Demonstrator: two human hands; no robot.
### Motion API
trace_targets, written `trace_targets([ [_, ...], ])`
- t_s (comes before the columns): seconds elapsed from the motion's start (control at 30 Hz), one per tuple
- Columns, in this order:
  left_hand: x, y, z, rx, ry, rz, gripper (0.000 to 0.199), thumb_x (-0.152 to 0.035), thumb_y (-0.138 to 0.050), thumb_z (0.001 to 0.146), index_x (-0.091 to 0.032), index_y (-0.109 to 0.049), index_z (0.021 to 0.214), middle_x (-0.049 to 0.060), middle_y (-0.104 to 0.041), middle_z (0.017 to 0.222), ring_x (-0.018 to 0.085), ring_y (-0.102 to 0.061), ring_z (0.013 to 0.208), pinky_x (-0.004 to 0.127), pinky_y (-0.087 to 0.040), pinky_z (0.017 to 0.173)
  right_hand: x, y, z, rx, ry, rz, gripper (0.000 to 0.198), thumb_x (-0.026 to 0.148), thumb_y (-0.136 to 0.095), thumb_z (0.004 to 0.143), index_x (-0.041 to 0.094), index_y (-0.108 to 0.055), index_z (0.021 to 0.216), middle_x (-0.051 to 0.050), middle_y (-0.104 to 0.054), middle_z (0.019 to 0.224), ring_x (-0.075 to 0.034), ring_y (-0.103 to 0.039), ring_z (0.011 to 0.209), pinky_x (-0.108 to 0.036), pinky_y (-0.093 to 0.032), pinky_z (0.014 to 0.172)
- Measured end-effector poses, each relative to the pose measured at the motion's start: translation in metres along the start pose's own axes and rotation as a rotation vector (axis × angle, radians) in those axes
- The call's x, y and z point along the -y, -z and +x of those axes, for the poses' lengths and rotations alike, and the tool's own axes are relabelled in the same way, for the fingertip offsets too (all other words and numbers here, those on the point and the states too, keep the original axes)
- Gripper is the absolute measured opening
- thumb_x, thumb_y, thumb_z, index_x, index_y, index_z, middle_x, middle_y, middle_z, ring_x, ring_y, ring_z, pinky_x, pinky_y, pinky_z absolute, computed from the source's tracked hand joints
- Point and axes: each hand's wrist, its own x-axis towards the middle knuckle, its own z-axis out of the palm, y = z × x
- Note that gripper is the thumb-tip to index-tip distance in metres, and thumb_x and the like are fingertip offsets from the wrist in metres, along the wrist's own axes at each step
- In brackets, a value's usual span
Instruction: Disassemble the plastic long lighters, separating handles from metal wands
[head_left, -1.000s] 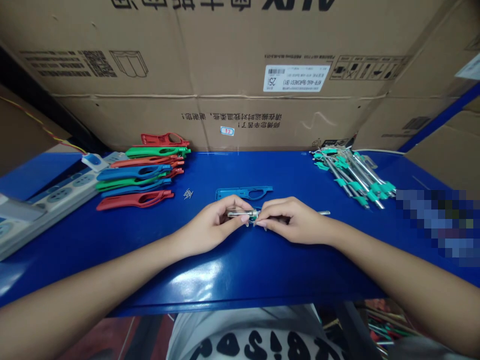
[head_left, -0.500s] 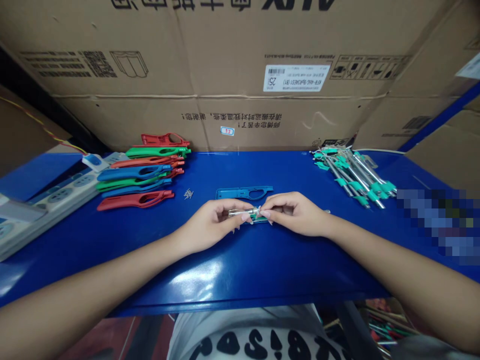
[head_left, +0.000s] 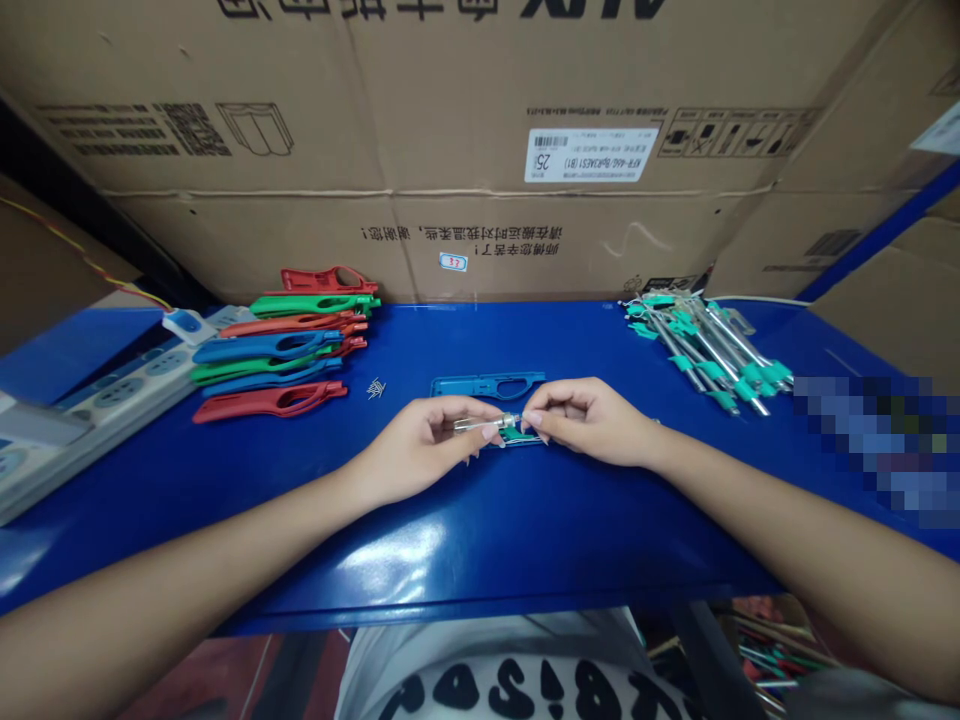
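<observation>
My left hand (head_left: 412,450) is closed round a small clear tube with a metal-looking end (head_left: 480,424), probably a lighter's gas tank, held level above the table. At the tube's right end, the thumb and fingers of my right hand (head_left: 596,425) are pinched together; whatever lies between them is too small to make out. Just beyond my hands lies a blue lighter casing half (head_left: 487,384), its inner side up. Below the tube, partly hidden by my fingers, is a green-and-metal piece (head_left: 521,437).
On the left lie several red, green and blue lighter casings (head_left: 262,347), with a small heap of screws (head_left: 376,388) beside them. A white power strip (head_left: 120,390) runs along the left edge. Metal rods with green parts (head_left: 705,350) are piled at the right. Cardboard (head_left: 450,150) stands behind the blue table (head_left: 420,560).
My right hand has shifted slightly at the tube's end, and a little more of the tip shows. The left hand keeps its hold, nearly still.
</observation>
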Motion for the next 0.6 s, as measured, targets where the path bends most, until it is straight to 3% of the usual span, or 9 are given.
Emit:
trace_targets([
  [0.6, -0.0002, -0.0003, 0.0007, 0.019, -0.001, -0.045, 0.021, -0.024, -0.071, 0.089, -0.015, -0.076, 0.108, 0.005, -0.081, 0.097, 0.013, -0.071, 0.081, 0.021, -0.053, 0.070, -0.0025, 0.0003, 0.0010, 0.019, 0.001, -0.034, 0.032, 0.047, -0.068, 0.089, 0.015, -0.070, 0.089, 0.004, -0.059, 0.061, -0.006, -0.043, 0.050, -0.022, -0.033, 0.048],
])
